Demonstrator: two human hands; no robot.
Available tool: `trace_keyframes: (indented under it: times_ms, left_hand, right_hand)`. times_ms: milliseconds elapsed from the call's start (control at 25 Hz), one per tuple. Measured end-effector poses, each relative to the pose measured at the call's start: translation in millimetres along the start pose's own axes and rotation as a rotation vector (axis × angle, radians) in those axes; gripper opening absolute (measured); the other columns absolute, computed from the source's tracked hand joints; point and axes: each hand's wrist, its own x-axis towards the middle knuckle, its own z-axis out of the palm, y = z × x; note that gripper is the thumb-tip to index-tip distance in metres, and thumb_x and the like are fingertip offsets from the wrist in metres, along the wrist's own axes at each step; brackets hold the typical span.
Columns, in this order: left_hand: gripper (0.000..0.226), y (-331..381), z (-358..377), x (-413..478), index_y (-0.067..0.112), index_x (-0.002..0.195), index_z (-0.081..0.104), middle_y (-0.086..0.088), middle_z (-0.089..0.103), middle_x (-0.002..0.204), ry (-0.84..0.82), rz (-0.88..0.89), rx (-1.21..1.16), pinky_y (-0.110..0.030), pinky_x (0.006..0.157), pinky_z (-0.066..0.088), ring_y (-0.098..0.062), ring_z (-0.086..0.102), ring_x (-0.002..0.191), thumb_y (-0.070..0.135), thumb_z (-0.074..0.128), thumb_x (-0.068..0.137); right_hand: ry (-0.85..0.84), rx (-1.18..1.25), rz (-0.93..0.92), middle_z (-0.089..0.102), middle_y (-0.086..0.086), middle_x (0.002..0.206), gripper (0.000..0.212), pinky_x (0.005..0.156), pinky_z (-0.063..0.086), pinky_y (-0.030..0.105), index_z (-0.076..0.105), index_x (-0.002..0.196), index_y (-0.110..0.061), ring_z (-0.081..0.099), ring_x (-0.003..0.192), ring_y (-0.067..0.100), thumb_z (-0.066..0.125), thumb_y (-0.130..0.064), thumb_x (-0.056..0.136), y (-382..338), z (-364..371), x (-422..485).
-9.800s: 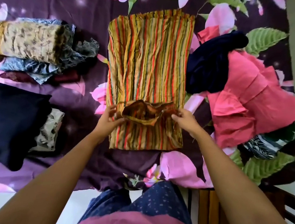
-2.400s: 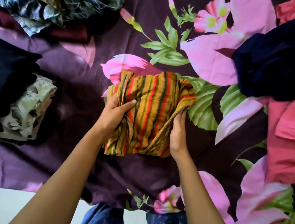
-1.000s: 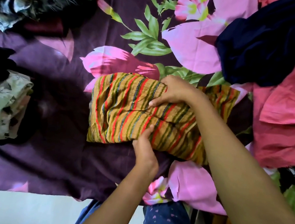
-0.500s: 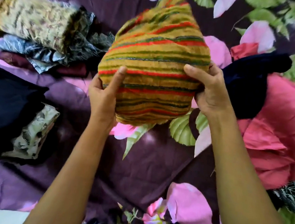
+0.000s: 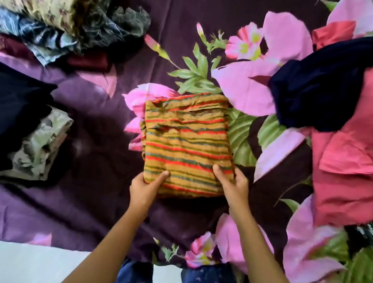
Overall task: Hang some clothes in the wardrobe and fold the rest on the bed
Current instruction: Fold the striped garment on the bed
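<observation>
Head view, striped garment (image 5: 187,146) on bed (image 5: 80,210), fingers (image 5: 160,178) gripping near edge

No lettering, label, brand, number or sign is showing legibly on the folded striped garment (image 5: 186,146) or on any cloth lying around it; the pale printed cloth (image 5: 41,143) to the left of the folded striped garment is showing dark marks that are too blurred to read
</observation>
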Motion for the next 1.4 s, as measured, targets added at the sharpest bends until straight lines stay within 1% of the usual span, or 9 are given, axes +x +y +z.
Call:
trace_keyframes:
  times_ms: [120,240,400,560,640,760,960,1160,1400]
  left_hand:
    - [0.043,2.9,2.2,-12.2,0.011,0.099,0.054,-0.002,0.062,0.092,0.109,0.049,0.189,-0.029,0.080,0.044,-0.028,0.061,0.100,0.026,0.081,0.070]
    - [0.063,26.3,6.7,-5.8,-0.002,0.119,0.046,-0.019,0.052,0.114,0.231,0.594,0.446,-0.029,0.098,0.031,-0.033,0.045,0.113,0.032,0.063,0.068]
    - [0.058,44.5,24.0,18.1,0.005,0.138,0.043,-0.018,0.034,0.148,0.114,0.942,0.768,-0.036,0.114,0.016,-0.029,0.028,0.138,0.037,0.044,0.089]
    - [0.076,26.7,23.3,39.0,0.029,0.150,0.011,0.000,0.004,0.159,-0.126,0.560,1.084,-0.048,0.116,0.000,-0.023,-0.001,0.146,0.066,0.013,0.084]
    - [0.069,21.6,22.5,43.0,0.034,0.149,0.009,0.000,-0.004,0.159,-0.114,0.510,1.067,-0.050,0.115,-0.002,-0.023,-0.005,0.146,0.065,0.023,0.089]
    - [0.071,30.8,29.2,28.1,0.032,0.149,0.018,-0.011,-0.009,0.158,0.079,0.459,0.853,-0.052,0.114,0.001,-0.031,-0.005,0.145,0.051,0.052,0.090]
    - [0.068,43.7,30.1,24.0,0.009,0.144,0.025,-0.019,0.040,0.139,0.235,0.150,0.218,-0.042,0.107,0.027,-0.037,0.036,0.129,0.041,0.054,0.091]
    - [0.062,51.5,26.6,35.6,0.009,0.134,0.048,-0.016,0.052,0.133,0.162,-0.110,0.273,-0.040,0.105,0.031,-0.035,0.044,0.126,0.056,0.036,0.094]
    - [0.051,60.6,5.1,35.9,0.020,0.135,0.046,-0.008,0.053,0.131,0.088,-0.015,0.054,-0.041,0.107,0.033,-0.030,0.047,0.123,0.051,0.042,0.094]
  right_hand:
    - [0.128,-0.061,-0.048,0.065,-0.008,0.093,0.033,0.081,0.046,0.028,0.060,0.100,-0.013,0.061,0.082,0.002,0.079,-0.014,0.074,4.2,-2.4,-14.0]
    - [0.244,-0.489,-0.477,0.051,0.007,0.124,0.065,0.101,0.038,0.036,0.045,0.128,-0.004,0.049,0.115,0.019,0.065,-0.040,0.078,-12.4,6.2,-10.7]
    - [0.121,-0.976,-0.878,0.036,0.016,0.149,0.054,0.111,0.024,0.049,0.042,0.141,-0.009,0.033,0.138,0.030,0.042,-0.037,0.095,-28.5,36.0,13.5]
    - [-0.122,-1.342,-0.530,0.020,0.007,0.157,0.054,0.112,0.017,0.061,0.029,0.148,-0.021,0.014,0.146,0.025,0.030,-0.042,0.099,-8.5,45.8,44.8]
    - [-0.153,-1.352,-0.466,0.013,0.009,0.159,0.054,0.115,0.009,0.059,0.027,0.149,-0.024,0.006,0.147,0.026,0.033,-0.043,0.098,-7.2,47.4,55.2]
    - [0.055,-1.137,-0.441,0.020,0.024,0.152,0.071,0.111,0.022,0.056,0.029,0.147,-0.017,0.021,0.141,0.039,0.046,-0.053,0.088,-11.9,46.8,46.4]
    - [0.075,-0.690,0.042,0.022,0.017,0.151,0.110,0.107,0.032,0.047,0.004,0.151,-0.011,0.028,0.138,0.033,0.062,-0.066,0.075,-27.3,40.3,35.2]
    - [0.039,-0.549,0.096,0.064,0.000,0.118,0.085,0.095,0.049,0.040,0.055,0.122,-0.017,0.060,0.110,0.022,0.067,-0.075,0.060,-31.9,36.5,53.7]
    - [-0.050,-0.421,0.008,0.065,-0.011,0.115,0.077,0.098,0.048,0.041,0.058,0.121,-0.030,0.060,0.109,0.014,0.068,-0.071,0.057,-47.9,43.4,38.6]
